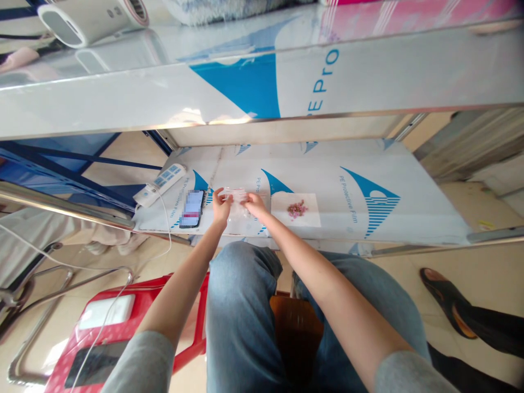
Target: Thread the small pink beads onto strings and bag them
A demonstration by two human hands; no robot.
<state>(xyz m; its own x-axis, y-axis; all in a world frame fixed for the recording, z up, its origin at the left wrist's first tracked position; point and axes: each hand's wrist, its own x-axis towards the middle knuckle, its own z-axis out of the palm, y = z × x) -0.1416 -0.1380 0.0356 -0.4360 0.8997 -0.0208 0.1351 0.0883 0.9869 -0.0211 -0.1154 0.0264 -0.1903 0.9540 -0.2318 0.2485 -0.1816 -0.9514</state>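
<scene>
Clear plastic bag (pixel 237 210) is pinched in the grips of left hand (pixel 221 206) and right hand (pixel 256 205). Pink pieces (pixel 297 209) on white paper (pixel 307 222) are placed to the right.

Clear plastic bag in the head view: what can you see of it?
The clear plastic bag is small, thin and transparent, with creases and a pinkish-red patch near its upper edge. The left hand and right hand grip it at that upper edge, a short way apart. It appears to lie on the white film-covered panel, between a phone and a white paper sheet. Whether anything is inside cannot be told at this size.
</scene>
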